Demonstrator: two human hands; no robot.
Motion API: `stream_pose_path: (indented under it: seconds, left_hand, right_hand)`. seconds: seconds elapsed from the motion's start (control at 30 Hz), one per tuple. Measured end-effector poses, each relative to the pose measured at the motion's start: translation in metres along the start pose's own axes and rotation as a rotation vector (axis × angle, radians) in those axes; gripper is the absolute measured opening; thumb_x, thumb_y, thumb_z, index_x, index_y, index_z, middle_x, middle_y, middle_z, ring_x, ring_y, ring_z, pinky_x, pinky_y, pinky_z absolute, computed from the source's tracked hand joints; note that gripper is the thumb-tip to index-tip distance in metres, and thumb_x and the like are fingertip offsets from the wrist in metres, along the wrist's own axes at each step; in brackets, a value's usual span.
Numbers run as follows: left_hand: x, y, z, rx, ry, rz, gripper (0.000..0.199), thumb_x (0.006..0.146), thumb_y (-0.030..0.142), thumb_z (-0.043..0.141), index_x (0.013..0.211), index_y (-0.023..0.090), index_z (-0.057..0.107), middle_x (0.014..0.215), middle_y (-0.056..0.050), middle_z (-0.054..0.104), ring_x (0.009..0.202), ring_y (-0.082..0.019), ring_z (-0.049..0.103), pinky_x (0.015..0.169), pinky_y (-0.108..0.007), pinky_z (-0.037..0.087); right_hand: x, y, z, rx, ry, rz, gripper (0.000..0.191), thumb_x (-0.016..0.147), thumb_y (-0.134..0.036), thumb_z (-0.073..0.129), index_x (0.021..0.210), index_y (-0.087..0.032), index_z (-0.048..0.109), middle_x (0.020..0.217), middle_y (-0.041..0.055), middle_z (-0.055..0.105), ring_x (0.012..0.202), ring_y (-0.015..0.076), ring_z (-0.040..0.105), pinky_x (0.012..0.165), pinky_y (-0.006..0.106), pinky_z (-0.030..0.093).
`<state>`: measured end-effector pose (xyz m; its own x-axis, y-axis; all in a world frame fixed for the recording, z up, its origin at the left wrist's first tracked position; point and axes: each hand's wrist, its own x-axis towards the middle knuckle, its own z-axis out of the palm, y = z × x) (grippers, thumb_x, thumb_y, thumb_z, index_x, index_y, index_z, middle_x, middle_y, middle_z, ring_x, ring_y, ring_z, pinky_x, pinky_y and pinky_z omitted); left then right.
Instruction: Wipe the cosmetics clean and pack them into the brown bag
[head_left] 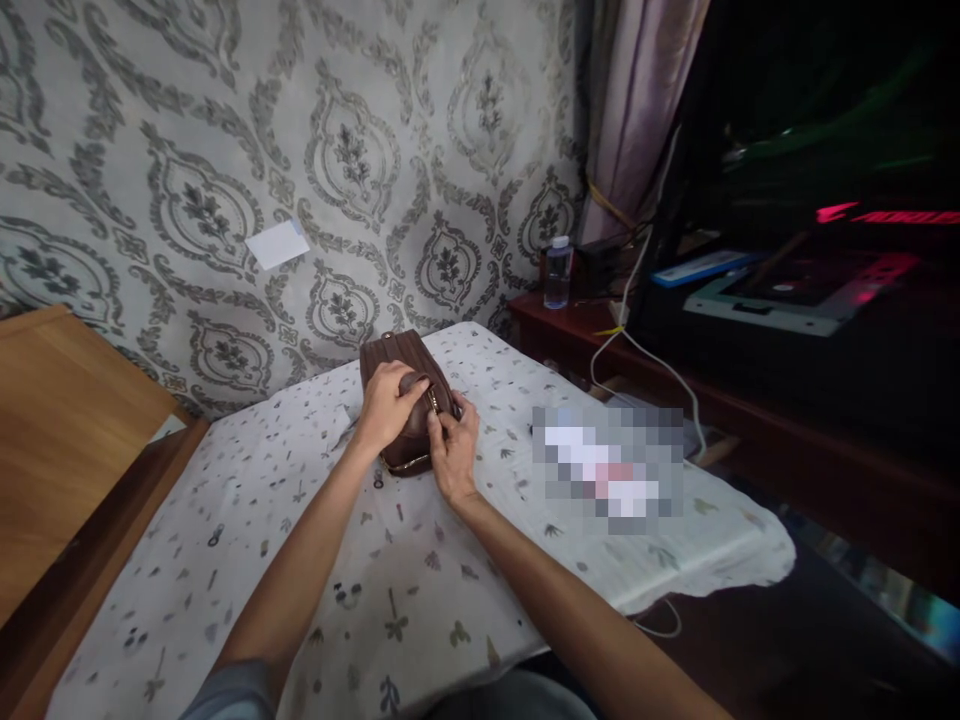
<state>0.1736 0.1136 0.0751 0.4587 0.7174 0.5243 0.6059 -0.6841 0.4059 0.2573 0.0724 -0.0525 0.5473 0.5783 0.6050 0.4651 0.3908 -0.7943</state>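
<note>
A brown leather-like bag with a gold-coloured zipper lies on the white patterned cloth. My left hand rests on top of the bag, its fingers closed on a brown flap or strap near the zipper. At the bag's right side, my right hand has its thumb and fingers pinched at the zipper's edge. The small part between those fingers is hard to make out. Both hands touch the bag, close together.
A pixelated item lies on the cloth at the right. Beyond it, a dark red desk holds a clear bottle; a white cable hangs down. A wooden board borders the left. Patterned wallpaper rises behind.
</note>
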Motion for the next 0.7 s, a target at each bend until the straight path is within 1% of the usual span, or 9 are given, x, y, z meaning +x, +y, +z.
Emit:
stream_pose_path:
  seconds: [0.23, 0.4, 0.47, 0.6, 0.7]
  left_hand:
    - [-0.009, 0.000, 0.002, -0.130, -0.005, 0.059, 0.010, 0.086, 0.017, 0.065, 0.076, 0.019, 0.067, 0.085, -0.004, 0.068, 0.092, -0.021, 0.059, 0.087, -0.034, 0.046]
    - [-0.019, 0.002, 0.003, -0.142, -0.079, 0.157, 0.015, 0.089, 0.023, 0.063, 0.075, 0.019, 0.065, 0.085, -0.004, 0.067, 0.092, -0.022, 0.059, 0.093, -0.038, 0.045]
    - [-0.021, 0.001, 0.001, -0.151, -0.090, 0.178, 0.016, 0.090, 0.026, 0.063, 0.076, 0.018, 0.065, 0.085, -0.005, 0.067, 0.092, -0.022, 0.059, 0.092, -0.038, 0.046]
    - [-0.019, -0.005, -0.007, -0.136, -0.029, 0.112, 0.009, 0.088, 0.022, 0.061, 0.083, 0.018, 0.067, 0.090, -0.005, 0.068, 0.094, -0.023, 0.059, 0.088, -0.035, 0.046]
    - [-0.018, -0.011, -0.019, -0.046, 0.039, 0.022, 0.009, 0.086, 0.016, 0.060, 0.089, 0.019, 0.068, 0.090, -0.004, 0.067, 0.092, -0.021, 0.059, 0.081, -0.031, 0.045]
  right_hand:
    - [0.006, 0.002, -0.002, -0.021, -0.019, 0.016, 0.046, 0.098, -0.045, 0.046, 0.072, -0.018, 0.071, 0.124, 0.0170, 0.056, 0.120, 0.0310, 0.049, 0.106, 0.054, 0.041]
    - [0.007, 0.002, -0.005, -0.022, -0.035, 0.016, 0.038, 0.096, -0.039, 0.049, 0.075, -0.019, 0.073, 0.125, 0.0155, 0.056, 0.119, 0.0307, 0.050, 0.105, 0.051, 0.041]
    - [0.007, 0.001, -0.005, -0.015, -0.040, 0.028, 0.038, 0.095, -0.040, 0.049, 0.075, -0.018, 0.074, 0.126, 0.0162, 0.056, 0.119, 0.0314, 0.050, 0.106, 0.051, 0.040]
    - [0.007, 0.000, -0.006, 0.008, -0.036, 0.042, 0.042, 0.096, -0.044, 0.049, 0.071, -0.019, 0.072, 0.125, 0.0164, 0.056, 0.120, 0.0318, 0.049, 0.107, 0.052, 0.038]
    - [0.007, -0.001, -0.007, 0.027, -0.035, 0.048, 0.042, 0.095, -0.046, 0.050, 0.069, -0.019, 0.069, 0.126, 0.0156, 0.055, 0.122, 0.0311, 0.049, 0.108, 0.052, 0.037]
